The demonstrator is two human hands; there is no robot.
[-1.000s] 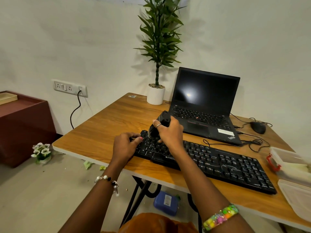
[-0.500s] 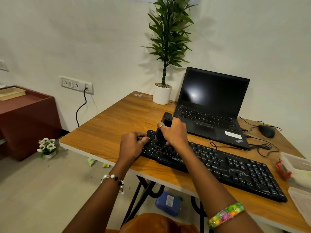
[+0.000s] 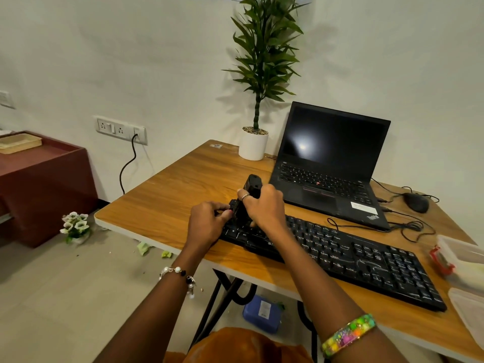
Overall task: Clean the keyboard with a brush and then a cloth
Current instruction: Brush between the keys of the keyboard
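**Head view: brush at work on the keyboard's left end**

Head view shows the right hand [image 3: 264, 208] curled round a black brush [image 3: 252, 188], gripping it with the top of the handle poking up past the knuckles. The bristle end is hidden under that hand, so whether it touches the keys cannot be told. Just to its left, the left hand [image 3: 207, 222] rests on the near-left corner of the black keyboard [image 3: 340, 254], fingers curled with the tips pinching or pressing at the keys beside the brush; which of the two is not clear.

The keyboard runs from under both hands out to the right across the wooden table [image 3: 167, 200], and the brushing step looks to be in hand, with most of the board to the right yet to cover. No cloth can be made out for certain.

Risks from here, as a judgement:
- Hard strokes could lift a keycap or push the board, if the left hand stops bracing it.
- Sweeping right could snag the loose cable [image 3: 408, 229] beyond the right hand, tugging the mouse [image 3: 416, 202].
- Dust could be flicked onto the open laptop [image 3: 330, 166] just behind the right hand.
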